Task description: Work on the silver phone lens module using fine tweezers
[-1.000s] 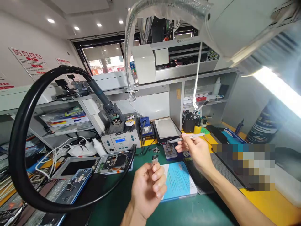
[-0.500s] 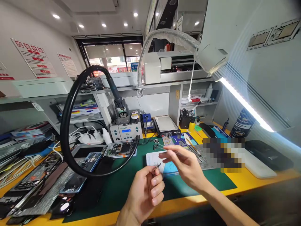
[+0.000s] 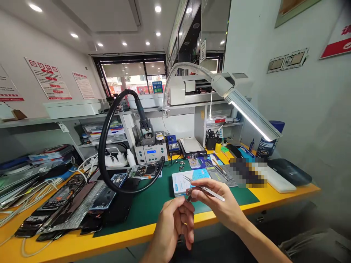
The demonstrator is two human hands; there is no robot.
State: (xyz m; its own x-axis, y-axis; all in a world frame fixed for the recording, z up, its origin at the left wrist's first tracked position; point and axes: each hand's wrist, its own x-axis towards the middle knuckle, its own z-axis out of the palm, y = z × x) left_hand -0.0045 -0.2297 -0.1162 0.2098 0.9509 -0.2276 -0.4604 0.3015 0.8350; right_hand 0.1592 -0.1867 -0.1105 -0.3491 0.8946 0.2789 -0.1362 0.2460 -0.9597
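Observation:
My right hand point(image 3: 216, 201) holds a pair of silver tweezers point(image 3: 213, 193), whose thin tips point up and left. Its thumb and fingertips meet those of my left hand point(image 3: 174, 226) over a small dark part point(image 3: 189, 195), too small to name. The left thumb and forefinger pinch that part from below, while the other left fingers curl loosely. Just beyond the hands, a white and blue box point(image 3: 179, 182) lies on the green mat point(image 3: 148, 208).
A hot-air station point(image 3: 150, 155) with a looping black hose point(image 3: 102, 146) stands at the back. Phones and boards point(image 3: 64, 195) crowd the left. Several hand tools point(image 3: 222, 171) lie on a grey perforated mat at right. A lit lamp point(image 3: 252, 117) hangs above.
My right hand has come down against the left, and the tweezers have turned so their back end shows. The small part is now between both hands. The camera view has shifted.

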